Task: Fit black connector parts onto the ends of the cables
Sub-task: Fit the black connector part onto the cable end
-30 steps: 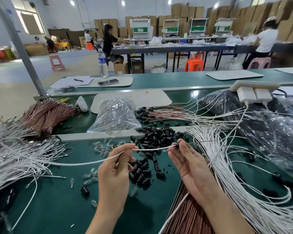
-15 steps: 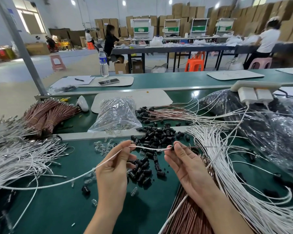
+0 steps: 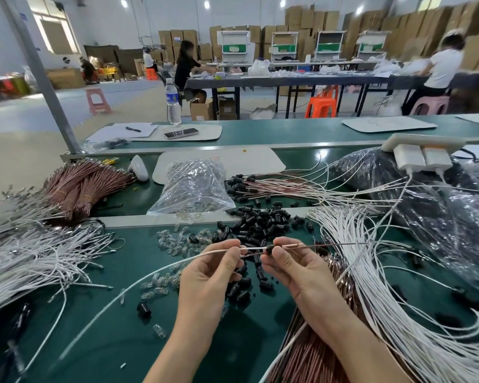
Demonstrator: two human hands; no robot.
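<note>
My left hand pinches a white cable near its end, and the cable trails down to the left over the green mat. My right hand pinches a small black connector part at that cable's tip, with a thin brown cable running out to the right. The two hands are close together above a pile of loose black connector parts. More black parts lie scattered under the hands.
White cables fan out at the right and heap at the left. Brown cable bundles lie at back left and below my right wrist. A clear bag of small parts, clear caps and a dark plastic bag surround the spot.
My hands have drawn closer together. The right hand slid left along the cable, and the black part now sits at the white cable's tip.
</note>
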